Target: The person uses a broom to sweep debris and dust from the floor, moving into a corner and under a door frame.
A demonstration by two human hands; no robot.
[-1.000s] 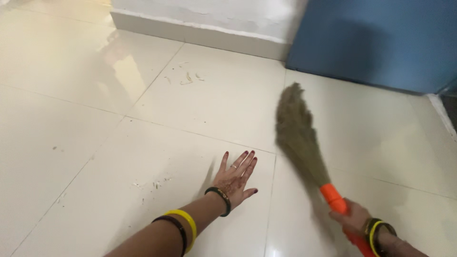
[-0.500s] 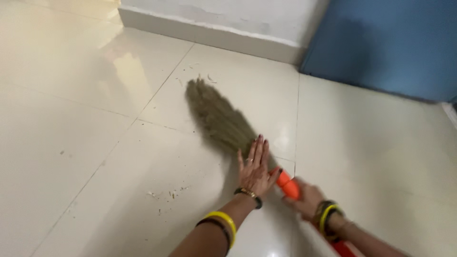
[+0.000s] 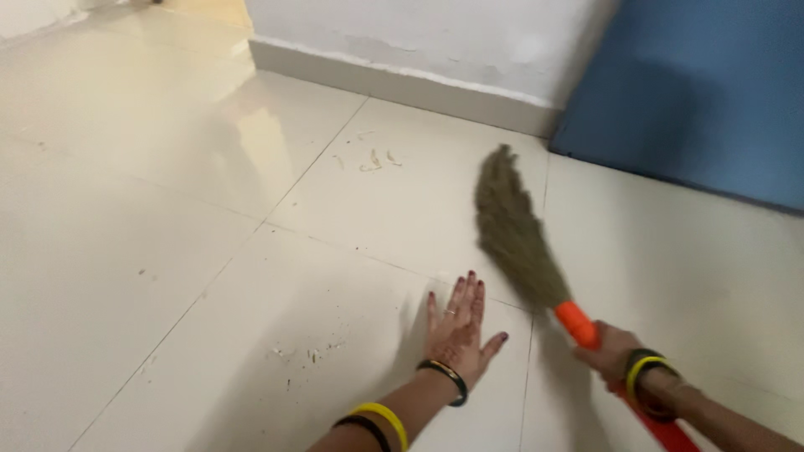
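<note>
Grass broom (image 3: 512, 230) over the cream tiled floor (image 3: 167, 251), near the blue panel (image 3: 695, 92).
The right hand (image 3: 607, 353) grips its orange handle (image 3: 579, 325); the left hand (image 3: 458, 332) lies flat, fingers spread, beside small debris (image 3: 306, 354).

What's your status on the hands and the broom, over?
Left hand flat on the tiled floor, fingers spread. Right hand gripping the broom by its orange handle. Debris bits lie left of the bristles, near the wall.

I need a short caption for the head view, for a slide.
Right hand holds a grass broom by its orange handle; left hand flat on the tiled floor.
</note>
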